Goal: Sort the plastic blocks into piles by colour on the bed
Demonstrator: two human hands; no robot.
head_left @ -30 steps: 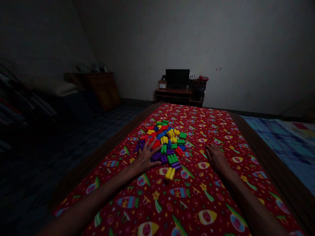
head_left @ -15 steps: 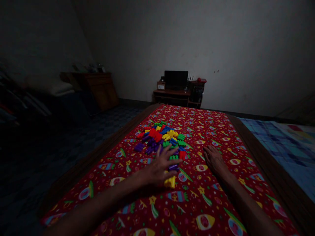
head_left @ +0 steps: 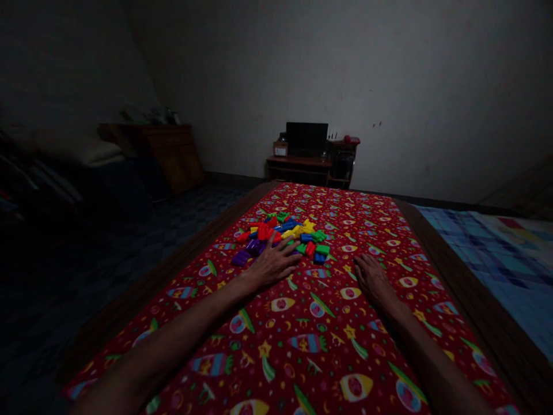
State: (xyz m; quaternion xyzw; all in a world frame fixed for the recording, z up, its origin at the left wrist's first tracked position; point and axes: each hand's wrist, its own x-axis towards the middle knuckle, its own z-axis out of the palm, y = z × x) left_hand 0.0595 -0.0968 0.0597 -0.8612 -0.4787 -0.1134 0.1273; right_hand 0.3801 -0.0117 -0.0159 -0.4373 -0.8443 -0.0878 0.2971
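A loose heap of plastic toy blocks in red, yellow, green, blue and purple lies on the red patterned cloth [head_left: 319,346]. My left hand [head_left: 274,262] rests with spread fingers against the near side of the heap and covers part of it. Purple blocks [head_left: 242,257] show to its left, and a red block [head_left: 310,249] and a green block [head_left: 322,249] to its right. Apart from the heap, my right hand [head_left: 374,278] lies on the cloth, its fingers stretched forward and close to one another, with nothing seen in it.
Against the far wall stands a small desk [head_left: 298,163] with a dark monitor [head_left: 307,137]. A wooden cabinet [head_left: 175,158] is at the left. Along the right side lies a blue checked sheet [head_left: 466,242]. The room is dim.
My left hand has moved forward and slightly left. The yellow and purple blocks near it have shifted away from me into the heap. My right hand stays in place.
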